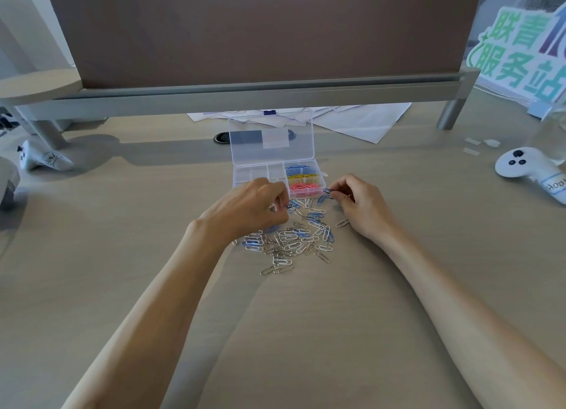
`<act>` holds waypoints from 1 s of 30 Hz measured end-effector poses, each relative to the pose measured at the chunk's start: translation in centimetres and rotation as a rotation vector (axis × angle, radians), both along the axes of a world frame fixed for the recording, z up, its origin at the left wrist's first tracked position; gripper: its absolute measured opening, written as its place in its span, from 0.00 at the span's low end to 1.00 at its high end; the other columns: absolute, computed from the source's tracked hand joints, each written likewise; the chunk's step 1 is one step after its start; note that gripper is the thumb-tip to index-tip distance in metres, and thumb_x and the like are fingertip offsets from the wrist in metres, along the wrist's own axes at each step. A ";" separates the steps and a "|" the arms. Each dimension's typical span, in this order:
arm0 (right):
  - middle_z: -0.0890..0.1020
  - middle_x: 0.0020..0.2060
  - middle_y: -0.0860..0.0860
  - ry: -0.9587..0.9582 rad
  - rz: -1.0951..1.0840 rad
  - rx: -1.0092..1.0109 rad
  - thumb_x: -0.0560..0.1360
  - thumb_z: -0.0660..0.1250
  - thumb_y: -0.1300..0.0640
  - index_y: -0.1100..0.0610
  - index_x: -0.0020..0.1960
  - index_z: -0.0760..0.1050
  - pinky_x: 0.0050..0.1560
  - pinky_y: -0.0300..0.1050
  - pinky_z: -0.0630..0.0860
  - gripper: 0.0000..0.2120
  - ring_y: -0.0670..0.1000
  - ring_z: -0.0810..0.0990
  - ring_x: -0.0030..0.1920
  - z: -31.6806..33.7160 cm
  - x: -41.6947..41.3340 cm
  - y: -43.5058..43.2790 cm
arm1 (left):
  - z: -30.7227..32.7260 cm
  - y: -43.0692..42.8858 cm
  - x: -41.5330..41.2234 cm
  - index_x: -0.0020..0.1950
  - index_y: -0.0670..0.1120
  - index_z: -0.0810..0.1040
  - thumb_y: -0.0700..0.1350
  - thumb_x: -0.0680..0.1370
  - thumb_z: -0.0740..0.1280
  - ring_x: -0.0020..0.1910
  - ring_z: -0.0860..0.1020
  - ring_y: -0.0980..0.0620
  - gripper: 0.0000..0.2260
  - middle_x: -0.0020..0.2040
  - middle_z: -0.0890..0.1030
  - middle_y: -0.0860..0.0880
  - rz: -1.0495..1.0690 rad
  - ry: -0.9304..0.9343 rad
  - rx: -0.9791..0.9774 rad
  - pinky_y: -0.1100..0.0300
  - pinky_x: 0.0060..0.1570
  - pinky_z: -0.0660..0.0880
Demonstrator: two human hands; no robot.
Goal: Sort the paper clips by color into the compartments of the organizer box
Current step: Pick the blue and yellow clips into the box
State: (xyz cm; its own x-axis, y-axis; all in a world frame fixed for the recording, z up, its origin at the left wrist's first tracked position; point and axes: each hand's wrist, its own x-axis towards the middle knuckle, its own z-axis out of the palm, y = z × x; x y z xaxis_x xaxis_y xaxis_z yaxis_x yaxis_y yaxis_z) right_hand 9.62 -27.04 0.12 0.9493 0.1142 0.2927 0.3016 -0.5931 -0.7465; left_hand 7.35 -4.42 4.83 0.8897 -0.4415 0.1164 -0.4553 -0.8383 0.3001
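The clear organizer box [245, 176] sits on the desk [122, 225] with its long axis running left to right. Its lid [272, 145] stands open at the far side. Its right-hand compartments hold blue, yellow and pink clips, from far to near. Just in front lies a loose pile of clips [294, 240], silver, white and blue, pointing every way. The right hand [363, 206] pinches a blue paper clip [327, 190] between thumb and fingers [343, 185], and the clip lies roughly crosswise beside the box's near right corner. The left hand [254, 206] has curled fingers [280, 199] pinching a dark blue clip [289, 206] at the pile's far edge.
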 end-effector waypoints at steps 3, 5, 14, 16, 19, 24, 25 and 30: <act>0.78 0.38 0.45 -0.006 0.004 0.003 0.78 0.65 0.63 0.57 0.48 0.77 0.38 0.28 0.68 0.03 0.44 0.75 0.38 0.0 0.0 0.0 | -0.4 0.3 0.2 0.47 0.48 0.78 0.44 0.74 0.68 0.43 0.76 0.54 0.04 0.42 0.78 0.56 0.030 0.019 -0.058 0.55 0.47 0.76; 0.78 0.38 0.44 -0.011 -0.002 0.009 0.78 0.65 0.63 0.56 0.48 0.77 0.37 0.27 0.67 0.03 0.42 0.75 0.38 0.0 -0.1 0.0 | -0.7 0.5 0.2 0.48 0.48 0.78 0.44 0.74 0.68 0.44 0.76 0.54 0.04 0.43 0.79 0.55 0.043 0.020 -0.061 0.54 0.47 0.76; 0.79 0.39 0.44 -0.014 0.000 -0.005 0.77 0.66 0.63 0.56 0.48 0.77 0.39 0.27 0.69 0.04 0.41 0.76 0.39 0.0 -0.1 -0.1 | 1.4 1.6 0.1 0.44 0.56 0.81 0.51 0.73 0.69 0.43 0.77 0.60 0.02 0.42 0.80 0.61 0.083 0.083 0.158 0.62 0.37 0.72; 0.79 0.39 0.44 -0.012 -0.001 0.002 0.77 0.66 0.63 0.56 0.48 0.77 0.39 0.28 0.69 0.04 0.41 0.76 0.40 0.0 -0.1 -0.1 | 1.6 1.4 -0.1 0.42 0.56 0.82 0.50 0.72 0.68 0.42 0.78 0.58 0.03 0.42 0.81 0.61 0.091 0.101 0.202 0.60 0.38 0.73; 0.79 0.38 0.43 -0.008 -0.006 0.003 0.77 0.66 0.63 0.56 0.48 0.77 0.38 0.28 0.69 0.04 0.41 0.76 0.39 0.0 -0.2 -0.1 | 1.7 1.1 -0.3 0.41 0.55 0.82 0.50 0.72 0.69 0.43 0.79 0.56 0.03 0.42 0.81 0.60 0.092 0.094 0.255 0.57 0.41 0.76; 0.77 0.36 0.41 -0.012 -0.010 0.001 0.77 0.66 0.64 0.57 0.48 0.78 0.37 0.26 0.67 0.04 0.40 0.75 0.37 0.0 -0.1 -0.2 | 1.7 0.7 -0.5 0.43 0.55 0.83 0.51 0.73 0.68 0.44 0.78 0.56 0.04 0.41 0.78 0.60 0.069 0.062 0.321 0.61 0.38 0.69; 0.77 0.36 0.41 -0.014 -0.008 -0.004 0.77 0.66 0.64 0.57 0.48 0.78 0.37 0.26 0.67 0.04 0.40 0.75 0.37 0.0 -0.1 -0.2 | 1.7 0.6 -0.5 0.43 0.55 0.83 0.51 0.73 0.68 0.44 0.78 0.56 0.04 0.42 0.79 0.60 0.065 0.055 0.333 0.60 0.40 0.71; 0.78 0.36 0.42 -0.007 -0.003 0.004 0.77 0.66 0.63 0.56 0.47 0.77 0.37 0.27 0.68 0.04 0.41 0.75 0.37 0.0 -0.1 -0.2 | 1.6 0.1 -0.6 0.39 0.56 0.78 0.50 0.73 0.66 0.45 0.79 0.52 0.03 0.45 0.82 0.55 0.036 -0.007 0.419 0.58 0.41 0.73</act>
